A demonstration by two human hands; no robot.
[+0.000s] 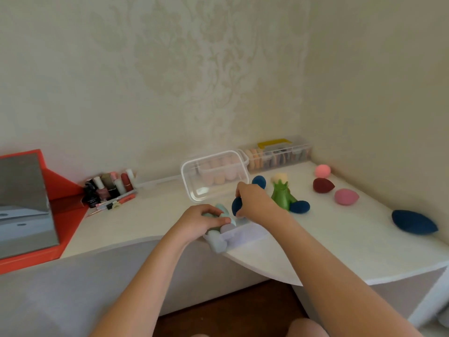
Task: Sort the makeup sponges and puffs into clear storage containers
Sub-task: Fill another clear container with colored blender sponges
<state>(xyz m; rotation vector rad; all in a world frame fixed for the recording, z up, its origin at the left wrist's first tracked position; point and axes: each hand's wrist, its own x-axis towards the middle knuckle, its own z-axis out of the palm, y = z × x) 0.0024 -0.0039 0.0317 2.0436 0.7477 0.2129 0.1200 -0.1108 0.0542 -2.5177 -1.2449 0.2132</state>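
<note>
Gripping, right hand (pixel 252 201): fingers and thumb curl round one navy sponge (pixel 235 206), just above the front container's far side.
Left hand (pixel 201 221): fingers curl over pale teal sponges (pixel 220 209) inside the front container.
Front container (pixel 243 235): clear, at the white table's (pixel 340 244) near edge; holds pale teal and lavender sponges, count unclear.
Loose navy sponges: three, namely far navy sponge (pixel 259 181), middle navy sponge (pixel 300 207), right navy sponge (pixel 414 222).
Other loose sponges: four, namely coral sponge (pixel 322 171), pink sponge (pixel 346 196), maroon sponge (pixel 323 185), cream sponge (pixel 279 177).
Green stand (pixel 283 195): one, beside the middle navy sponge.
Clear lid (pixel 194 188): upright; peach sponges (pixel 220 166) show behind it.
Long case (pixel 277 155): clear, yellow handle; flat puffs stand in a row inside.
</note>
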